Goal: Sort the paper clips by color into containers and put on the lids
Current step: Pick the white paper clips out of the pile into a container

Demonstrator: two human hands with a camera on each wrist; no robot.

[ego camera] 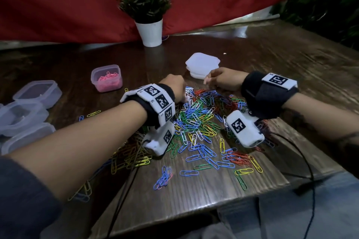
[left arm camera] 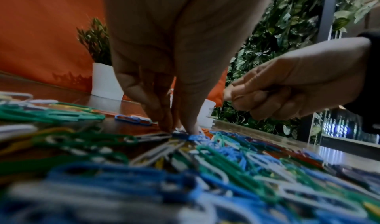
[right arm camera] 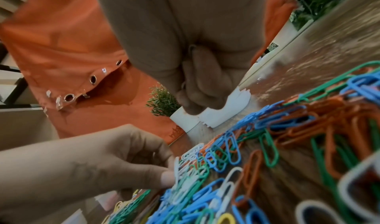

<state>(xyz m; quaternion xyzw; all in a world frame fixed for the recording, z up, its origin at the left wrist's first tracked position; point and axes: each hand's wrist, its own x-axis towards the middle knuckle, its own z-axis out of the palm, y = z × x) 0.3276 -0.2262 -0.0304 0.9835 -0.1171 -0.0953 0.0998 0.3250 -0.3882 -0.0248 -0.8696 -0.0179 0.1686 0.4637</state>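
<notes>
A heap of mixed paper clips (ego camera: pixel 202 122) in blue, green, white, red and yellow covers the middle of the wooden table (ego camera: pixel 272 60). My left hand (ego camera: pixel 185 99) reaches down at the heap's far left edge. Its thumb and fingertips (left arm camera: pixel 189 126) pinch a white paper clip (right arm camera: pixel 177 167) among a small bunch of white ones. My right hand (ego camera: pixel 208 81) hovers over the far edge of the heap, its fingers (right arm camera: pixel 201 84) curled into the palm; no clip shows inside it. An open clear container (ego camera: pixel 106 78) at the back left holds pink clips.
Three empty clear containers (ego camera: pixel 37 93) sit along the left edge. A stack of white lids (ego camera: pixel 203 64) lies just behind my right hand. A potted plant (ego camera: pixel 149 31) stands at the back against a red cloth. Cables (ego camera: pixel 308 170) trail over the front right edge.
</notes>
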